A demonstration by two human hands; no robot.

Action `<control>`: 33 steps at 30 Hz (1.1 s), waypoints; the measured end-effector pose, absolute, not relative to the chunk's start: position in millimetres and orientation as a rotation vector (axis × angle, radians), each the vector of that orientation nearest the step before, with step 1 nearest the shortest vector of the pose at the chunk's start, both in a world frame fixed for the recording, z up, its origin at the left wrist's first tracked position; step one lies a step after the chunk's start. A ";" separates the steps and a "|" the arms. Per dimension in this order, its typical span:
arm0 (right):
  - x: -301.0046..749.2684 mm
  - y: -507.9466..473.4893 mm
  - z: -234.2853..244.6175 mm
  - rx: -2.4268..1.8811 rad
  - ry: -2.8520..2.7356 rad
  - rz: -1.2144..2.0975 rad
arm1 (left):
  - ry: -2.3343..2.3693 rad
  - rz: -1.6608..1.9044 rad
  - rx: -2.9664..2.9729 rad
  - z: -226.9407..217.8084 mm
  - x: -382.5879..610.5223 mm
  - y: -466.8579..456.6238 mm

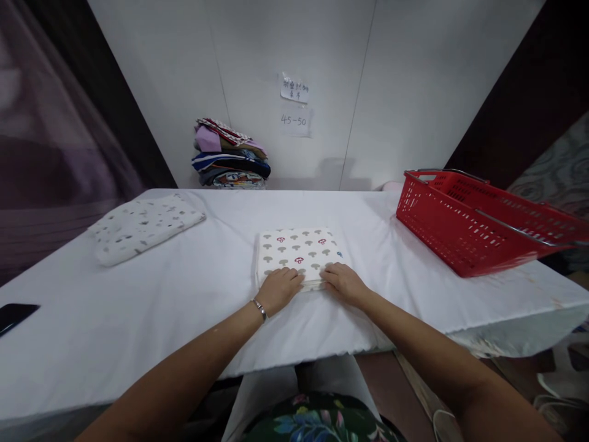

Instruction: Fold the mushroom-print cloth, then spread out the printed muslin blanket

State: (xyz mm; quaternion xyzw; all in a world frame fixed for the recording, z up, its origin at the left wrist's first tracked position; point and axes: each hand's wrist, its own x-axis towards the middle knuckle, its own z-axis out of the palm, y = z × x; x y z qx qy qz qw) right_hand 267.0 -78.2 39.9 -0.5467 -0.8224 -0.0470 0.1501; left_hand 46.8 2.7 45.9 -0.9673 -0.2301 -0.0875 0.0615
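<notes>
A folded white cloth (299, 250) with grey, red and blue mushroom prints lies flat on the white-covered table in front of me. My left hand (280, 288) is at its near left corner, fingers bent over the edge and closed on the layers. On the near right corner, my right hand (343, 281) grips in the same way, with its fingertips on top of the cloth. The undersides of both hands are hidden, so the thumbs show only in part. Several layers show along the near edge between the hands.
A spotted white cloth (147, 227) lies folded at the left. A stack of folded fabrics (232, 156) stands at the back against the wall. At the right is a red plastic basket (442, 224) with metal handles. A dark phone (16, 314) lies on the table's left side.
</notes>
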 end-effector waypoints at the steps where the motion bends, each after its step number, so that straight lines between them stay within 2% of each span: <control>1: 266.4 -77.5 40.6 -1.571 -2.367 -0.136 | -0.677 -0.243 -2.916 46.6 47.4 2.7; 10: 265.9 -73.7 43.6 -1.580 -2.431 -0.200 | -0.585 -0.102 -2.870 52.8 59.2 -3.5; 17: 269.8 -78.7 30.8 -1.510 -2.420 -0.309 | -0.609 -0.203 -2.854 47.7 52.7 -7.6; 33: 278.7 -84.5 28.5 -1.445 -2.446 -0.301 | -0.677 -0.198 -2.861 42.4 41.5 -4.9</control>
